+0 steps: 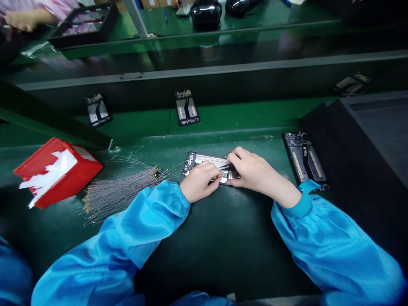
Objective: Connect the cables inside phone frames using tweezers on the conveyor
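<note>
Both hands meet mid-bench on the opened phone frame (205, 165), lying lengthwise left to right: left hand (200, 182) curled, pressing its near edge, right hand (253, 172) pinching black tweezers (227, 167) over its right end.

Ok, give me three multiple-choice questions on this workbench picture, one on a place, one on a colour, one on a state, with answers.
1. Where does the bundle of thin wires lie?
A. left of the hands
B. on the conveyor belt
C. inside the red bin

2. What colour is the tipped bin?
A. blue
B. red
C. yellow

3. What are the hands doing?
A. resting apart on bare table
B. lifting the bin
C. both on one phone frame

Answers:
1 A, the wires fan out beside the left hand.
2 B, its walls are plainly red.
3 C, the left hand and right hand meet over the phone frame on the green table, the right pinching dark tweezers.
</note>
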The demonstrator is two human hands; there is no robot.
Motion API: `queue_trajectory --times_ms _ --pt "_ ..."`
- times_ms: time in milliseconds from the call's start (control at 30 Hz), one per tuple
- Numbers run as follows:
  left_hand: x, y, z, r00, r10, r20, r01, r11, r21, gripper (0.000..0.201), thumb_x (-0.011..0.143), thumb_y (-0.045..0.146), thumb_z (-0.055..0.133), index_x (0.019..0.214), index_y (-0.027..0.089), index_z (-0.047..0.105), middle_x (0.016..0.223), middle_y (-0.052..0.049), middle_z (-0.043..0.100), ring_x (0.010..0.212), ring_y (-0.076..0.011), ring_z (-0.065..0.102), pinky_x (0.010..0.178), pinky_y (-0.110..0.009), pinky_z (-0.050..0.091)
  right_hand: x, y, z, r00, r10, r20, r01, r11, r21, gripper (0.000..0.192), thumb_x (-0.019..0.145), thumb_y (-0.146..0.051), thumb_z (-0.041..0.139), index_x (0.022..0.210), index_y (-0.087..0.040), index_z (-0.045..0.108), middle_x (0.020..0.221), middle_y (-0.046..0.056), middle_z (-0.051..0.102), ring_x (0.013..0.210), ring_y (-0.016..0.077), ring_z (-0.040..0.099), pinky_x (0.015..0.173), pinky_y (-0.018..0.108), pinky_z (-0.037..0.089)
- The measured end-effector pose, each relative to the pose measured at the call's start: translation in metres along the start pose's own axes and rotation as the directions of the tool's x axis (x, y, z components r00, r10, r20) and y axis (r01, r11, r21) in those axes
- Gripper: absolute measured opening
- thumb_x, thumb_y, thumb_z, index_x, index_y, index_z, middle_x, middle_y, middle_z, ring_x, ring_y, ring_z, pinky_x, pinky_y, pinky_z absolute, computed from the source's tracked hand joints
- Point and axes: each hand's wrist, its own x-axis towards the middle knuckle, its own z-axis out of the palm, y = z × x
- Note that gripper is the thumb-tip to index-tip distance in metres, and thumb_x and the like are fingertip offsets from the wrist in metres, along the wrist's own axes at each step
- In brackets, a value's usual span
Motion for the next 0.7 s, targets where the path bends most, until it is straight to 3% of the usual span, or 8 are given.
queue_trajectory --times_ms 300,467,700 --pt "0.0 -0.003 0.0 0.998 0.032 -0.048 -0.034 0.998 -0.045 0.012 0.078 0.012 0.044 0.07 0.017 0.052 0.065 0.0 0.051 0.067 -0.013 0.045 0.065 -0.024 0.04 0.008 -0.004 -0.003 0.995 0.042 0.088 -0.042 0.999 -0.002 0.037 0.065 -0.038 0.065 0.09 -0.016 0.049 0.093 0.008 0.048 0.078 0.0205 0.051 0.058 0.028 0.038" --pt "-0.002 -0.006 -0.006 0.989 0.144 0.045 -0.137 0.982 -0.127 0.014 0.077 0.013 0.043 0.07 0.017 0.054 0.067 -0.001 0.054 0.069 -0.0128 0.046 0.067 -0.024 0.04 0.013 -0.004 -0.006 0.983 0.062 0.172 -0.075 0.994 0.075 0.035 0.064 -0.033 0.065 0.089 -0.015 0.049 0.095 0.01 0.046 0.081 0.0209 0.05 0.062 0.029 0.041" --pt "-0.001 -0.005 -0.007 0.983 0.145 0.11 -0.136 0.987 -0.088 0.016 0.078 0.016 0.042 0.071 0.018 0.056 0.067 -0.001 0.053 0.07 -0.0134 0.046 0.068 -0.024 0.04 0.014 -0.008 -0.01 0.973 0.086 0.213 -0.107 0.99 0.089 0.031 0.064 -0.031 0.063 0.088 -0.015 0.05 0.094 0.01 0.045 0.082 0.0223 0.049 0.063 0.031 0.042"
